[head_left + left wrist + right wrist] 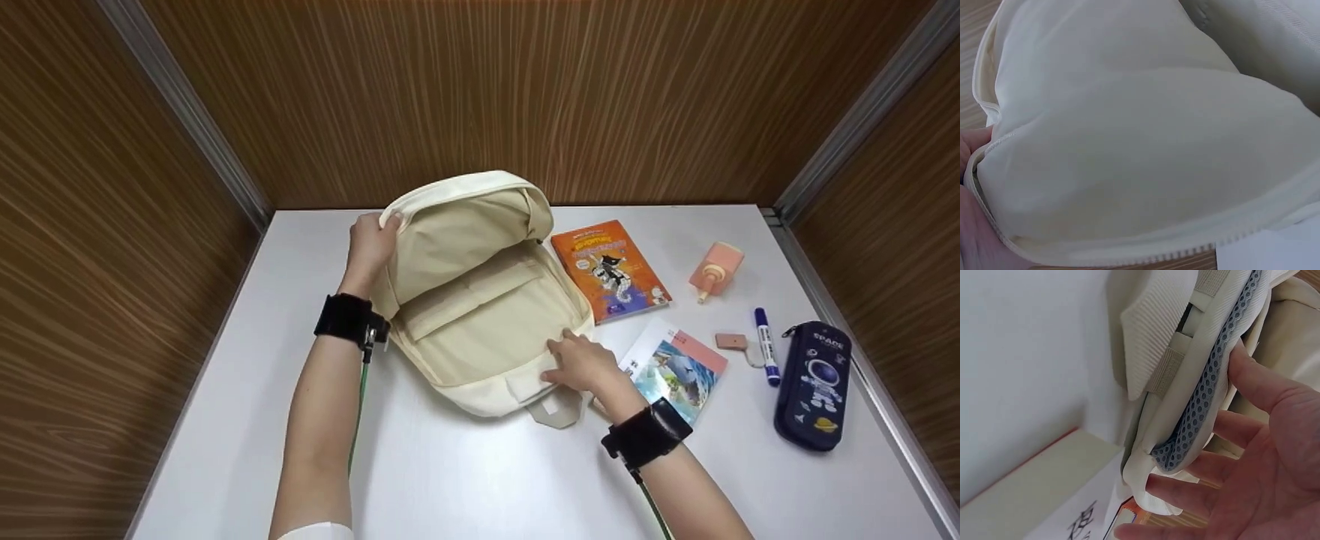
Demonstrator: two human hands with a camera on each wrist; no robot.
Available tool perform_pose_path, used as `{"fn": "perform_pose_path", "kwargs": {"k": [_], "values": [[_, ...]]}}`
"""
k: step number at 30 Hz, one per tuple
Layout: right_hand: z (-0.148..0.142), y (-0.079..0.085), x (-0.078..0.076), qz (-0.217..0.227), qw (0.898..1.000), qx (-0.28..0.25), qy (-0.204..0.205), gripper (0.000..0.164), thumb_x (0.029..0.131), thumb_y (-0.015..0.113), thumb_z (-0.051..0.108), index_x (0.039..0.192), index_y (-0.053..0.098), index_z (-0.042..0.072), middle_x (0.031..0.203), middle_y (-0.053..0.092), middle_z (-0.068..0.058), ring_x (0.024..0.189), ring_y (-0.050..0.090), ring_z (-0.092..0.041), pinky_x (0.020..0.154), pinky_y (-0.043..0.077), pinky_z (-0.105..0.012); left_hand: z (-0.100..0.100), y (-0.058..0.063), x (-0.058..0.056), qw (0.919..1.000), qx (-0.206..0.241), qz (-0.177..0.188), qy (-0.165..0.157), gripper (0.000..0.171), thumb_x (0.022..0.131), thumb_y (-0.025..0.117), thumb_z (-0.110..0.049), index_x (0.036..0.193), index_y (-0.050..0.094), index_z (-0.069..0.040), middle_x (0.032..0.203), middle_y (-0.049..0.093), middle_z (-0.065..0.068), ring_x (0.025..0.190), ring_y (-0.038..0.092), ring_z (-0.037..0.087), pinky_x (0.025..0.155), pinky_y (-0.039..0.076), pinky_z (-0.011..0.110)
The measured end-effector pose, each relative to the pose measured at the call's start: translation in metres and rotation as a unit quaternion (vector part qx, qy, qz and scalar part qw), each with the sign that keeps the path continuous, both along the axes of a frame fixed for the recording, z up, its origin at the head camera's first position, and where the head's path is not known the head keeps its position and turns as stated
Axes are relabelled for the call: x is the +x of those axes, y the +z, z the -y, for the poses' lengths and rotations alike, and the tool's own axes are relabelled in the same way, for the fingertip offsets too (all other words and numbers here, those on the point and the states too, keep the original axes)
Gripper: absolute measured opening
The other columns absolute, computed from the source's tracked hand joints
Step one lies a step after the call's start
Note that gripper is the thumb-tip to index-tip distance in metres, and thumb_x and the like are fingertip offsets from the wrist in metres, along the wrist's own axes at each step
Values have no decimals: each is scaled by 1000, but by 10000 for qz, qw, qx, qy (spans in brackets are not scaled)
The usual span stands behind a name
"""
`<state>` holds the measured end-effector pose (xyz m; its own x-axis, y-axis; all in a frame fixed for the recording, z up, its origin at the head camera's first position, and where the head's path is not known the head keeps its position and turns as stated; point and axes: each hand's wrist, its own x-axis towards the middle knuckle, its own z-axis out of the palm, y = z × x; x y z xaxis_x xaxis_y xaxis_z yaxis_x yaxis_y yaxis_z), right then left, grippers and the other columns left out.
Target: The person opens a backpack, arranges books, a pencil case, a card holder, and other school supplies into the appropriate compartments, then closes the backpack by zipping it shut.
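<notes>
A cream backpack (487, 337) lies unzipped on the white table, its front panel lifted so the inner pocket shows. My left hand (373, 244) grips the upper left edge of that panel between thumb and fingers; the left wrist view shows the panel's lining (1129, 152) and the hand (982, 219) at its zipped rim. At the lower right rim, my right hand (585, 362) rests with fingers spread. In the right wrist view the right hand (1264, 461) touches the rim beside grey mesh padding (1202, 394), not curled round it.
Right of the backpack lie an orange book (611, 262) and a book with a sea picture (679, 367), partly under my right forearm. Farther right are a pink bottle-like object (716, 268), a small pink tag-like object (731, 342), a blue-and-white marker (766, 349) and a dark-blue space-print case (815, 386).
</notes>
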<state>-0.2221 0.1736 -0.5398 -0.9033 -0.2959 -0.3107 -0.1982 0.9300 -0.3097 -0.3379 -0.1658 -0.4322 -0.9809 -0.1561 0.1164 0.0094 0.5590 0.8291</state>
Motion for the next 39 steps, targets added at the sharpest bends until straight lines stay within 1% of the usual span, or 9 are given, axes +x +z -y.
{"fn": "perform_pose_path", "kwargs": {"k": [5,13,19,21,23,26,28,33,39], "values": [[-1,-1,-2,20,10000,-28,-15,66,88,71,43,141,53,9,152,33,-25,135,33,-50,91,38,-71,-3,-3,-4,9996,57,250,94,32,100,52,-26,75,57,-7,72,54,6,70,51,22,65,41,31],[-8,6,-5,-75,9997,-228,26,60,97,57,44,145,48,9,153,33,-23,132,39,-47,90,38,-71,-10,-4,1,9990,185,404,105,32,100,52,-26,75,57,-6,72,54,5,69,52,21,65,42,30],[-41,9,-35,-1120,9847,-614,-1189,45,103,48,38,136,57,10,130,58,-22,111,57,-47,82,45,-64,-4,-1,7,9978,333,513,272,32,100,52,-27,78,58,-5,73,54,5,70,51,21,64,41,29],[-54,6,-45,-1253,9794,-355,-1541,46,103,45,39,138,55,11,131,57,-25,113,54,-50,83,44,-65,-1,0,9,9977,354,501,301,32,100,52,-27,78,58,-5,74,54,6,69,51,21,63,41,29],[-66,0,-53,-1004,9801,-69,-1713,50,104,41,42,145,48,13,141,46,-28,123,43,-56,88,39,-69,1,1,10,9976,398,475,295,32,100,52,-26,78,58,-4,74,54,6,69,51,21,63,41,29],[-75,-8,-58,-545,9845,252,-1648,55,104,39,43,150,39,13,151,25,-33,131,22,-64,95,31,-73,4,2,12,9973,477,472,281,31,100,52,-26,80,59,-4,74,55,6,70,52,21,63,41,29],[-76,-12,-58,-497,9863,342,-1533,57,103,42,44,150,38,12,151,21,-36,129,18,-68,96,29,-74,7,3,14,9970,538,444,324,31,100,52,-26,81,60,-2,76,56,7,71,52,21,64,42,30],[-72,-15,-53,-780,9878,601,-1207,56,101,50,44,147,45,12,145,29,-41,122,31,-68,94,33,-72,13,6,18,9967,526,440,445,32,100,52,-25,88,62,2,81,57,10,75,53,22,68,43,30],[-78,0,-52,-197,9959,565,-675,52,101,51,44,143,51,14,139,45,-34,120,44,-57,93,36,-70,16,6,23,9966,531,443,459,32,100,52,-26,85,61,0,80,57,10,76,53,23,68,43,31]]}}
